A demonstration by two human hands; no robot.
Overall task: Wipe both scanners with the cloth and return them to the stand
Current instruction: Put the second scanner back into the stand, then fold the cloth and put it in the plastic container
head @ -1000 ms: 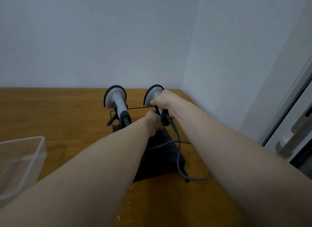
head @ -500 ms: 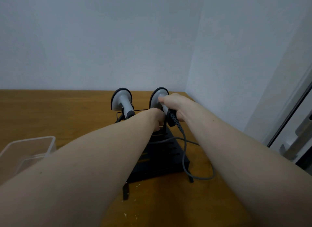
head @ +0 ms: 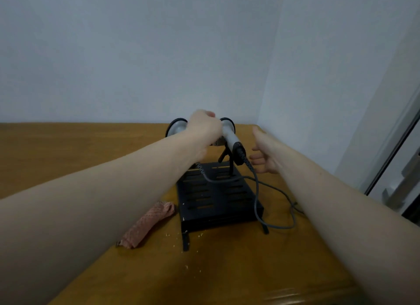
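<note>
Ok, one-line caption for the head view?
Left hand between two scanners on the stand, right hand open beside; cloth on table.

Right hand off right scanner

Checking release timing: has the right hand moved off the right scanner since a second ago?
Yes. The right hand has let go and now sits open to the right of the right scanner, which rests on the black stand.
</note>
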